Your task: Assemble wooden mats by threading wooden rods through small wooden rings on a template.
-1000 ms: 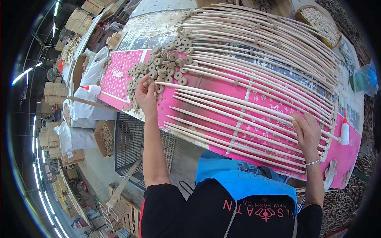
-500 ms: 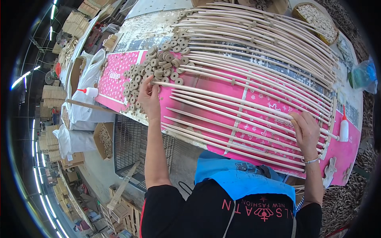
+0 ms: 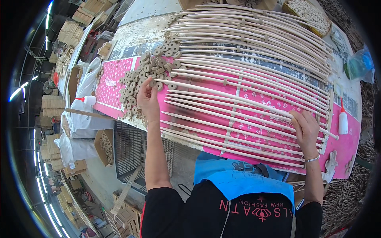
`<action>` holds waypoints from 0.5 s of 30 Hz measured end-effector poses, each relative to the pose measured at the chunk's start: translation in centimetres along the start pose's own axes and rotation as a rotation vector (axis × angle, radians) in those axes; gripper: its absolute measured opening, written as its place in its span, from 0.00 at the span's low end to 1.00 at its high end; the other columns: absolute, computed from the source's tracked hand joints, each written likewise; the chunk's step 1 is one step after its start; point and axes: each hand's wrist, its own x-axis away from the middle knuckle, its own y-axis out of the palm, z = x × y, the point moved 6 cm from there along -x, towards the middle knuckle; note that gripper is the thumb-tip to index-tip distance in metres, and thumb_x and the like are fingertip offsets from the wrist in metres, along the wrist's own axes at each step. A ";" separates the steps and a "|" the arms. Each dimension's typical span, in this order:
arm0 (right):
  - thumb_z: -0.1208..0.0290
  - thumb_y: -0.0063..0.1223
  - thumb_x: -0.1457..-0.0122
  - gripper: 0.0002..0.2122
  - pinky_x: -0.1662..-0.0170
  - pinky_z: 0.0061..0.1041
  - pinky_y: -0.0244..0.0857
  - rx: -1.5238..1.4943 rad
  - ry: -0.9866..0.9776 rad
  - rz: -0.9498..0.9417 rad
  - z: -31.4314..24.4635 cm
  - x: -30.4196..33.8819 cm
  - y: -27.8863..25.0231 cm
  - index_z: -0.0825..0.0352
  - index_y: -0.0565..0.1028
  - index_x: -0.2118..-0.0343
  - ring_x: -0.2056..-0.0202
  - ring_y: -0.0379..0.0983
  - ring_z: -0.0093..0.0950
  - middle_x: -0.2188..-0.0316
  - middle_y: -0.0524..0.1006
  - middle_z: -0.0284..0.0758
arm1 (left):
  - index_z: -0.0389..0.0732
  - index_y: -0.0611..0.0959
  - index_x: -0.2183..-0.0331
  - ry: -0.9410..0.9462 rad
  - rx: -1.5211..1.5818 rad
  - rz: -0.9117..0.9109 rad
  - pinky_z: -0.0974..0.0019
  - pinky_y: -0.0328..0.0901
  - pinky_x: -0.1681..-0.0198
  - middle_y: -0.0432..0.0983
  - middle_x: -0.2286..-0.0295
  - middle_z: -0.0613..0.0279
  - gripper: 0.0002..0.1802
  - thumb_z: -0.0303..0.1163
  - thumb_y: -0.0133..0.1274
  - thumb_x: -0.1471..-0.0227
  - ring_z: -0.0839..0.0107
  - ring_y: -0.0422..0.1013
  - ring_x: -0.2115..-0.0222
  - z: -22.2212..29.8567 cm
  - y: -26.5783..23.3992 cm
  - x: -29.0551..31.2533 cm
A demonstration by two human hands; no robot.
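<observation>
My left hand (image 3: 148, 104) is closed in a pinch at the left tip of a long pale wooden rod (image 3: 198, 87). Between its fingertips is a small grey-brown wooden disc, partly hidden, at the rod's end. My right hand (image 3: 305, 130) grips the same rod near its right end, thumb and fingers closed round it. Beside my left hand lies a heap of round wooden discs with centre holes (image 3: 137, 81). Below the held rod, several similar rods (image 3: 234, 139) lie side by side on a pink printed sheet (image 3: 109, 83).
More rods (image 3: 254, 37), some with discs on them, fill the far side of the table. White glue bottles with red tips stand at the right (image 3: 343, 122) and lie at the left (image 3: 88, 100). A basket of small pale pieces (image 3: 309, 16) is at the far right.
The view has shifted slightly, moving the table a little left in the picture. Both hands keep their hold on the rod with little visible movement.
</observation>
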 end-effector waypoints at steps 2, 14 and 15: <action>0.75 0.63 0.40 0.09 0.67 0.37 0.65 0.008 -0.033 -0.002 -0.5 -0.1 -0.2 0.66 0.83 0.57 0.70 0.72 0.36 0.73 0.72 0.37 | 0.39 0.84 0.45 -0.002 0.004 0.002 0.81 0.58 0.71 0.71 0.73 0.77 0.22 0.17 0.59 0.40 0.88 0.63 0.74 0.4 -0.1 0.1; 0.73 0.64 0.41 0.09 0.66 0.37 0.69 -0.063 -0.057 0.047 -0.4 -1.3 1.0 0.65 0.83 0.58 0.69 0.74 0.37 0.73 0.74 0.37 | 0.40 0.86 0.48 0.133 -0.146 -0.082 0.73 0.68 0.61 0.81 0.62 0.65 0.20 0.17 0.57 0.41 0.79 0.73 0.67 1.8 1.5 0.5; 0.72 0.64 0.41 0.09 0.66 0.37 0.69 -0.080 -0.048 0.021 -0.3 -1.5 0.7 0.65 0.82 0.59 0.69 0.74 0.37 0.73 0.74 0.37 | 0.39 0.86 0.48 0.156 -0.136 -0.112 0.74 0.68 0.62 0.80 0.63 0.67 0.20 0.16 0.57 0.41 0.80 0.72 0.68 2.4 1.9 0.3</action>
